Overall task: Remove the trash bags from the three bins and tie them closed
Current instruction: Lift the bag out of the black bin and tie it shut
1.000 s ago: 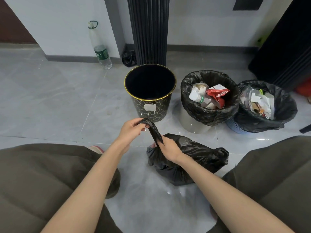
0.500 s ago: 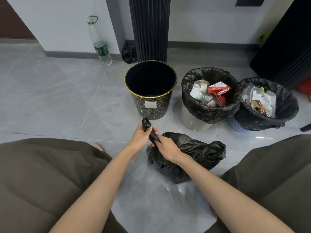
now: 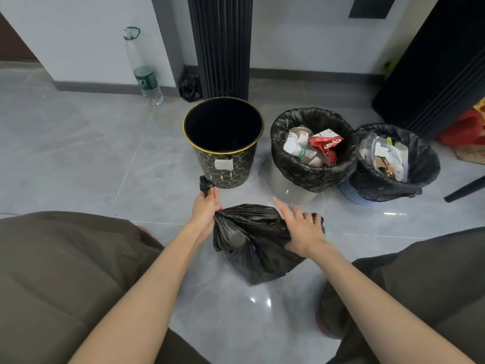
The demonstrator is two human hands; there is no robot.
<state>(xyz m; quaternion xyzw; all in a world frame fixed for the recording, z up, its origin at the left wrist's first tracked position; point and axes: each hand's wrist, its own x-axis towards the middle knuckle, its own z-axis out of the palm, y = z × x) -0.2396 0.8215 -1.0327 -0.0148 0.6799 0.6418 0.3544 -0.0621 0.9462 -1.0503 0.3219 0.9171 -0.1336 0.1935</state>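
Right hand [image 3: 301, 229] letting go, spreading open over bag [image 3: 257, 258] toward other corner; left hand [image 3: 206, 208] gripping twisted end [image 3: 205, 184], probably prepping knot.

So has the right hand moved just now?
Yes: the right hand slid rightward along the bag, from below the gold-rimmed bin to below the middle bin.

Three bins [image 3: 223, 166] [image 3: 288, 186] [image 3: 347, 191], maybe four bags [image 3: 257, 245] [image 3: 309, 174] [image 3: 422, 164] [image 3: 190, 88], one bottle [image 3: 143, 67].
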